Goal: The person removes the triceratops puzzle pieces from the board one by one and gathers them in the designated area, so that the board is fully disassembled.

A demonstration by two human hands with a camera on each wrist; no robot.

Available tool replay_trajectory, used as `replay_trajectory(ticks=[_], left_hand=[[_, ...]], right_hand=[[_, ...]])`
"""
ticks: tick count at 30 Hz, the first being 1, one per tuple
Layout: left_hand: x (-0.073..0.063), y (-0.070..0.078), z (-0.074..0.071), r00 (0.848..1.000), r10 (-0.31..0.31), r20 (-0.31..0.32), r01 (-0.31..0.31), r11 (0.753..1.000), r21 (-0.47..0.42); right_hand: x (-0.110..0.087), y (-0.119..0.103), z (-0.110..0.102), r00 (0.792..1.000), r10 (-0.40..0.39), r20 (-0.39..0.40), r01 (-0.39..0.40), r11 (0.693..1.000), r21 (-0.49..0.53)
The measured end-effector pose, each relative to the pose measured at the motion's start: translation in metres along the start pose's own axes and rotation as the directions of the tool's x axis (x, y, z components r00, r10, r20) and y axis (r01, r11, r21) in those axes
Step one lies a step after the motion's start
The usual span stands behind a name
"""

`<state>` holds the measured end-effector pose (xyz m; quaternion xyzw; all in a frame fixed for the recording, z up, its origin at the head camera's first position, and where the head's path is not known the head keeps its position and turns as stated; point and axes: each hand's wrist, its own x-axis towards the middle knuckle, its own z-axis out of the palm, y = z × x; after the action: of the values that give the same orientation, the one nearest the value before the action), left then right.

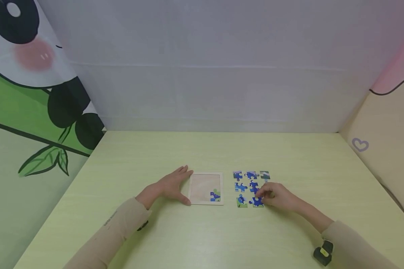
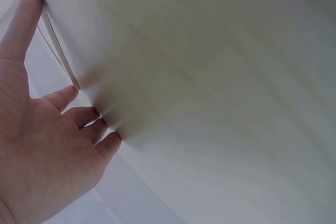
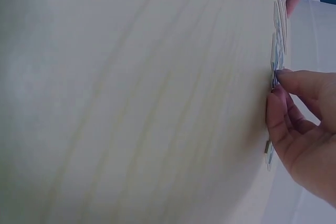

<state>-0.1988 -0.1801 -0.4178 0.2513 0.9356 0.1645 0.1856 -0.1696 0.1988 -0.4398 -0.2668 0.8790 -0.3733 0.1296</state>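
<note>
A shallow, light wooden puzzle tray (image 1: pixel 200 185) lies flat on the table. Blue and green jigsaw pieces (image 1: pixel 215 195) sit in its lower right corner. My left hand (image 1: pixel 173 185) rests at the tray's left side, fingers spread, its thumb touching near the lower left corner. To the right of the tray, several loose jigsaw pieces (image 1: pixel 240 187) lie in rough rows. My right hand (image 1: pixel 279 196) pinches a blue jigsaw piece (image 1: pixel 257 202) at the lower right of these rows, between thumb and fingers. In the right wrist view, the fingertips (image 3: pixel 281 77) meet at the piece's edge, low against the tabletop.
The pale wooden table (image 1: pixel 202 235) extends around the tray and pieces. A plain whitish wall (image 1: pixel 202 93) stands behind it. Panels printed with cartoons flank the left and right sides. Beige sleeves (image 1: pixel 118 228) cover both forearms, and a dark device (image 1: pixel 324 253) sits at the right wrist.
</note>
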Motion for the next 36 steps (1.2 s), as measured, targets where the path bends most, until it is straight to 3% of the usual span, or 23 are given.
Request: replay_trajectory(ticks=[7, 13, 19, 28, 36], left_hand=[[0.000, -0.001, 0.000, 1.000, -0.006, 0.005, 0.006, 1.000, 0.011], [0.002, -0.002, 0.001, 1.000, -0.013, 0.010, 0.013, 1.000, 0.021], [0.003, -0.002, 0.001, 1.000, 0.002, 0.009, -0.002, 1.000, 0.014], [0.011, 0.003, -0.002, 1.000, -0.023, -0.002, 0.023, 1.000, 0.001], [0.024, 0.005, -0.001, 0.998, -0.056, -0.019, 0.056, 0.998, -0.022]], right_hand=[[0.002, -0.006, -0.005, 0.999, -0.011, 0.030, 0.011, 1.000, 0.017], [0.014, -0.014, -0.006, 0.997, -0.056, 0.045, 0.058, 0.998, -0.031], [0.035, -0.026, 0.002, 0.995, -0.080, 0.057, 0.084, 0.994, -0.067], [0.074, -0.037, 0.012, 0.987, -0.125, 0.104, 0.128, 0.992, -0.016], [0.100, -0.044, 0.019, 0.980, -0.096, 0.176, 0.091, 0.995, 0.036]])
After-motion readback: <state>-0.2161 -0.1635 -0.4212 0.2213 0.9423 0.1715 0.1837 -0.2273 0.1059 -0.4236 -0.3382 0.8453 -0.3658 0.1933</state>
